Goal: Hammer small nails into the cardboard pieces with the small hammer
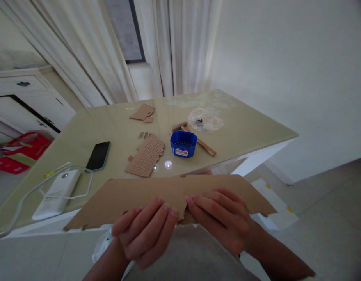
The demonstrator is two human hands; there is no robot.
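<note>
Here, both hands hold a wide cardboard sheet (133, 197) just off the counter's near edge, between the counter and the person's body. The sheet is plain brown, flat and matte, long from left to right, with a ragged, notched lower edge and a torn gap in the middle where the two hands meet.

The left hand (145, 234) has its fingers (164, 212) together and clamped on the sheet's lower edge, left of the tear. The right hand (224, 218) has its fingers (202, 201) curled close and clamped on the sheet just right of the tear.

On the glossy, pale greenish counter (256, 128), going left to right: a white power bank (57, 193) with a looping white cable (80, 183) lies near the near left corner. A black phone (98, 155), smooth and flat, lies just beyond it. A perforated cardboard piece (145, 157), dotted with rows of small holes, sits near the middle. Further back, smaller cardboard scraps (143, 111) lie toward the far edge. A blue plastic tub (183, 143), rounded and bearing a label, stands right of the perforated piece. A wooden-handled hammer (198, 139) lies just behind the tub. A crumpled clear bag (205, 120) holding small dark bits lies near the far right.
</note>
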